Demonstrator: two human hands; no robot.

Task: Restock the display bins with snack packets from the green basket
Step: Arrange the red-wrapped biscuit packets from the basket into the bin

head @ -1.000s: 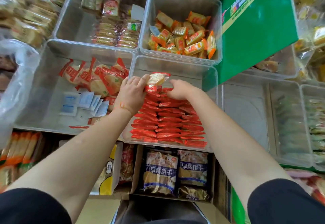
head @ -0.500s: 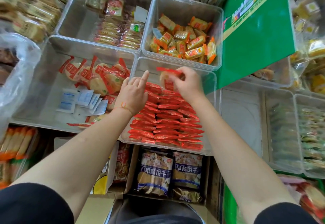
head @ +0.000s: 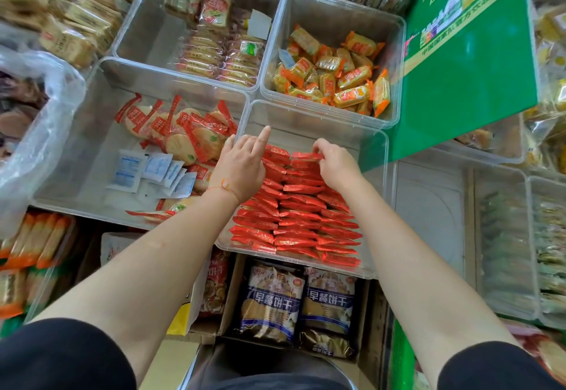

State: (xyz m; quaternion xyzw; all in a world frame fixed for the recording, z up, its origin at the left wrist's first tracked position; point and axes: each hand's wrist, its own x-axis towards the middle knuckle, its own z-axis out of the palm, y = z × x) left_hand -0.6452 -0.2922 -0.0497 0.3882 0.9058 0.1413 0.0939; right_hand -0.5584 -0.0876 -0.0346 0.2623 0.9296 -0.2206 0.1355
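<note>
Both my hands worked inside the clear display bin (head: 372, 157) at the front of the store shelf, where red snack packets (head: 294, 224) stood packed in approx. three tight rows. My right hand (head: 335, 164) had its grip closed on the top red packet (head: 306, 156) at the far end of the middle row, fingers pinching its upper edge. My left hand (head: 242, 169) rested on the far end of the left row, grip open, index finger pointing up and away, nothing held. A thin orange string bracelet (head: 225, 186) sat on my left wrist. Neighbouring bins: round red-wrapped crackers (head: 183, 132) w/ white sachets (head: 153, 170) to the left, orange-and-yellow packets (head: 333, 77) behind. A green sign (head: 468, 62) stood at right. Blue biscuit bags (head: 271, 304) lay in a carton below the bin.
</note>
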